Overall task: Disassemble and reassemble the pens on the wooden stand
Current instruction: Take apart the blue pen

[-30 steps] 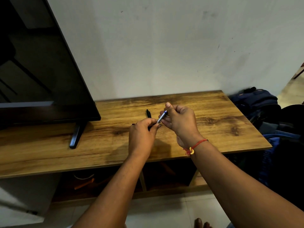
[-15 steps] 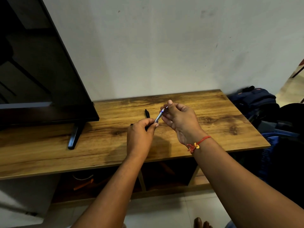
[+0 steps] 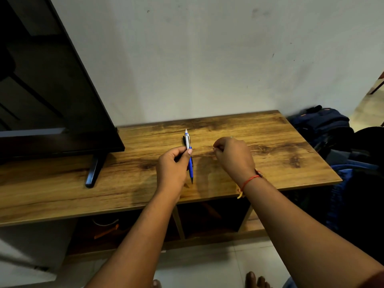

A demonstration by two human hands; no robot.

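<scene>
Pen (image 3: 188,142) clamped between thumb and fingers of left hand (image 3: 172,166) over stand (image 3: 270,163), tip toward 6 o'clock. Right hand (image 3: 234,159) at 3 o'clock, fingers curled; contents impossible to tell.

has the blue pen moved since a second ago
Yes. The blue pen, in the left hand, shifted left toward the TV foot, away from the right hand.

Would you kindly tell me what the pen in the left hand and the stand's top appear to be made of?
Pen: the blue lower barrel looks like smooth plastic; the silvery upper half glints, so metal or chromed plastic. Stand top: wood-grain board with a satin sheen, possibly laminate rather than solid wood.
</scene>
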